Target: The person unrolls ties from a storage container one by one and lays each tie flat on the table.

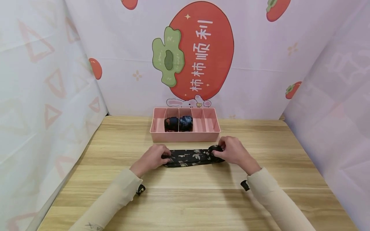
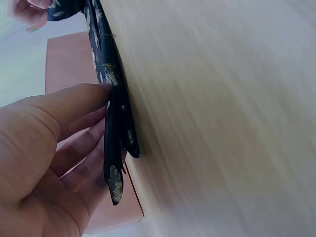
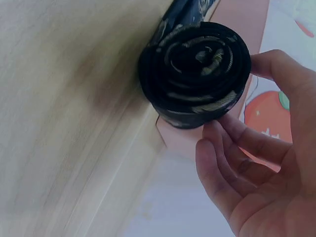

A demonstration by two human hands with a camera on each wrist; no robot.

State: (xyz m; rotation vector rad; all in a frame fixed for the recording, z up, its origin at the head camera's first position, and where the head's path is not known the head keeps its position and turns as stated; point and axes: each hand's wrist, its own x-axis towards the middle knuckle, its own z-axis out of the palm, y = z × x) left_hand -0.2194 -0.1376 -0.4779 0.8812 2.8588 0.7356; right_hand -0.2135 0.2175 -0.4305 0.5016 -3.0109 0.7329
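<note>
A folded black cloth strip (image 1: 189, 158) with a pale floral print stretches between my two hands on the table. Its right end is wound into a roll (image 3: 197, 74), whose spiral layers face the right wrist view. My right hand (image 1: 232, 150) grips this roll, thumb on one side and fingers on the other. At the flat end, my left hand (image 1: 153, 158) pinches the strip between thumb and fingers. Layered folds of the cloth (image 2: 116, 128) show there in the left wrist view, standing beside the wood surface.
Just beyond the cloth stands a pink divided box (image 1: 185, 137). Two of its compartments hold dark rolls, one black patterned roll (image 1: 171, 124) and one blue-patterned roll (image 1: 186, 123). The wooden table (image 1: 188, 205) backs onto a printed curtain (image 1: 130, 93).
</note>
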